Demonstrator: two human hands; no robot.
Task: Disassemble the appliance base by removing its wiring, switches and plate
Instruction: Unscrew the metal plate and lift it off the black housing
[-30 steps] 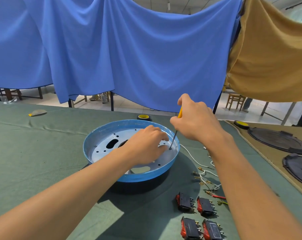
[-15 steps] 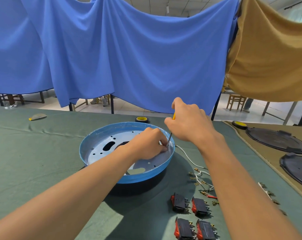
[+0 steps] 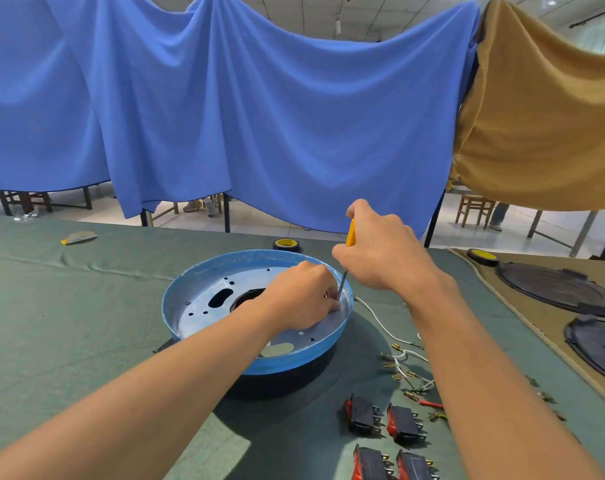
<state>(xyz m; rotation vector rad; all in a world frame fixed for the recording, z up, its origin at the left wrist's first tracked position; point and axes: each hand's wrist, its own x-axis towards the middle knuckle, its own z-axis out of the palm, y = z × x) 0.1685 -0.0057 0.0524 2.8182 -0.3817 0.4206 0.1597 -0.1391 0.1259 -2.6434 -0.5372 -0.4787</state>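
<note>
My right hand [image 3: 380, 252] grips the yellow screwdriver [image 3: 350, 233], tip on the plate [image 3: 197, 301] at three o'clock. The fingers of my left hand [image 3: 301, 292] curl beside it; holding what, I cannot tell.

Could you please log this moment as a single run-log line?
step: plate removal | right hand: grips screwdriver, tip down at plate | left hand: curled on plate beside tip | out: four switches, wires on table
</note>
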